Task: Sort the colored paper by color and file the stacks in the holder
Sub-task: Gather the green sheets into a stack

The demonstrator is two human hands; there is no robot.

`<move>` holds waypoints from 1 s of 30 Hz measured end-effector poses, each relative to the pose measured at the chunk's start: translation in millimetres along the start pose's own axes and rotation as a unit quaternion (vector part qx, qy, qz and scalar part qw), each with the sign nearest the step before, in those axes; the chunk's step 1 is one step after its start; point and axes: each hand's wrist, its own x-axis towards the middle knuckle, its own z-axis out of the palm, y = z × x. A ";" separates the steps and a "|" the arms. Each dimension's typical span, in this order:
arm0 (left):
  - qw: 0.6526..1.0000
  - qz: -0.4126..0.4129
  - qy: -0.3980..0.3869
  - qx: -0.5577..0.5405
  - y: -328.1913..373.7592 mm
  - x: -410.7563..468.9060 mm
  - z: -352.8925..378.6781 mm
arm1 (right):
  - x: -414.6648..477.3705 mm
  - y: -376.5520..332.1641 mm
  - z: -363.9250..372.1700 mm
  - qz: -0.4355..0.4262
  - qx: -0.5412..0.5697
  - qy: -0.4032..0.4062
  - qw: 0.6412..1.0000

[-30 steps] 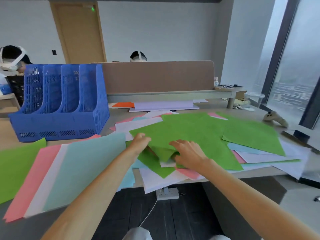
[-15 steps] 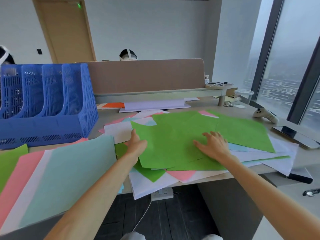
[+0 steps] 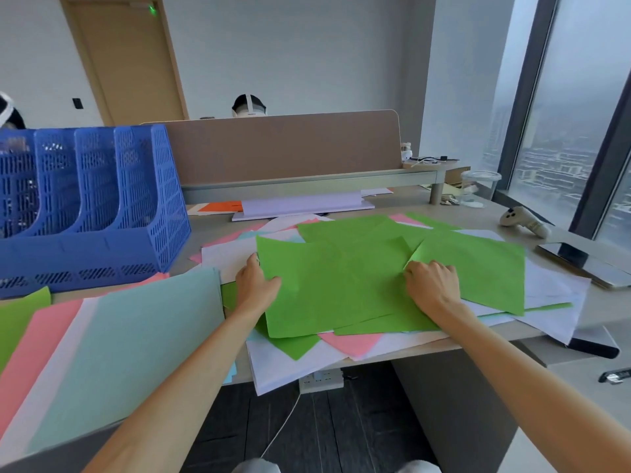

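Several green sheets (image 3: 327,285) lie overlapped on top of a loose pile of white, pink and light blue paper (image 3: 355,343) on the desk. My left hand (image 3: 254,285) grips the left edge of the top green sheet, thumb on top. My right hand (image 3: 432,285) rests with curled fingers on the green sheets, pinching at a corner where another green sheet (image 3: 478,271) overlaps. The blue file holder (image 3: 85,213) with several slots stands at the back left. At the near left lie sorted stacks: light blue (image 3: 119,353), white, pink (image 3: 37,346) and green.
A purple stack (image 3: 300,206) and an orange sheet (image 3: 222,207) lie by the desk divider (image 3: 283,148). A white controller (image 3: 522,221) and a dark tablet (image 3: 587,261) sit at the right. Paper overhangs the desk's front edge. People sit behind the divider and at far left.
My right hand went from flat on the green sheets to curled fingers at a sheet corner. My left hand stays at the green sheet's left edge. The camera shifted slightly.
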 end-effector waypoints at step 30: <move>0.994 -0.012 -0.005 -0.113 -31.2 11.2 7.8 | -48.6 -107.4 -41.2 -0.184 0.312 -0.068 0.929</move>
